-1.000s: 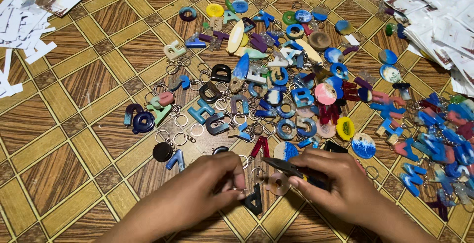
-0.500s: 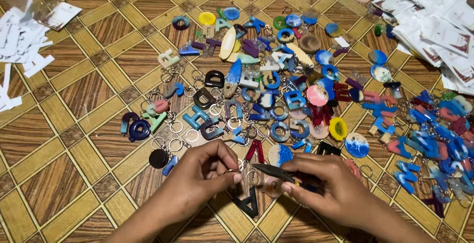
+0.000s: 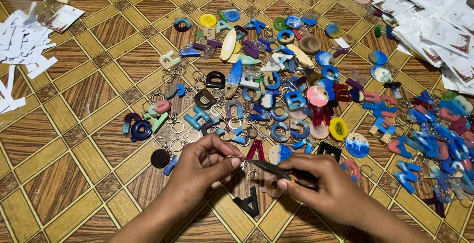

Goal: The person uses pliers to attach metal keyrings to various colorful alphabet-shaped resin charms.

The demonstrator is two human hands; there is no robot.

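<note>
My left hand (image 3: 205, 166) pinches a small metal key ring (image 3: 236, 160) from which a black letter-shaped charm (image 3: 248, 203) hangs on a short chain. My right hand (image 3: 323, 184) grips dark pliers (image 3: 270, 169), and their tips meet the ring held by the left fingers. Both hands hover low over the tiled floor, just in front of a spread of resin letter keychains (image 3: 256, 100). A red letter charm (image 3: 256, 150) lies directly behind the pliers' tips.
More blue and pink letter keychains (image 3: 434, 134) are heaped at the right. White printed cards (image 3: 434, 26) are stacked at the back right, and white paper pieces (image 3: 24, 50) lie at the left. A black round charm (image 3: 160, 158) lies left of my left hand.
Both hands stay together on the ring and pliers, drifting slightly right and down in view. The black letter charm still dangles below them.
</note>
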